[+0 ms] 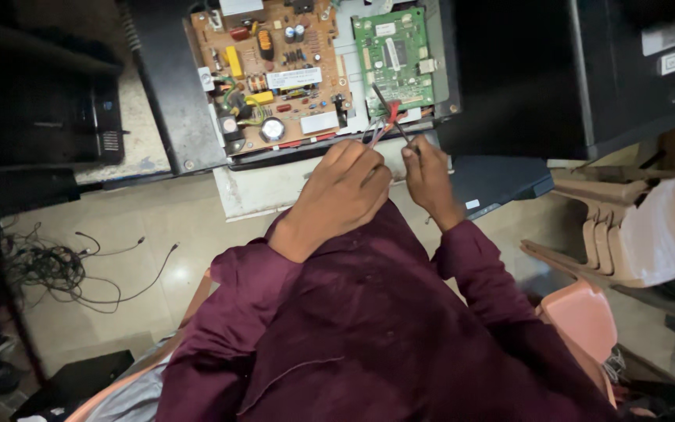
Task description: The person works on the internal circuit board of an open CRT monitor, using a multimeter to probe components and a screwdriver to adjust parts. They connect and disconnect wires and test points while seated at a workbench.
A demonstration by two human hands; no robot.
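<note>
Right hand [429,173] is pinched round a thin dark-shafted tool [391,116], likely a small screwdriver or probe, tip up at the lower left corner of the small green circuit board [394,59]. Left hand [343,193] is curled loosely, fingertips on a bundle of thin red and white wires [380,129] just below that corner; can't tell whether it truly grips them or only steadies them.

Layout: the green board sits right of a bigger tan power circuit board [273,70] carrying yellow blocks, capacitors and a coil, both inside an opened black machine casing [173,94]. Casing lies over a pale slab [263,191] on the floor.

My read of the step: working the wire plug at the green board's edge. To do it well:
- keep the tool tip on the plug housing, not on the board tracks
- lever in small moves, shaft low
- left hand takes up slack close to the plug, pulls straight along the wires, no sideways yank
- wrists braced on the casing edge for control
- stay clear of the tan board's big capacitor [273,129], it is near the wires

Risk as I judge it: tip slipping onto the solder side or wires tearing from the plug.

Loose black cables [64,270] lie well apart on the floor at left; stacked pinkish plastic chairs [595,227] at right.
</note>
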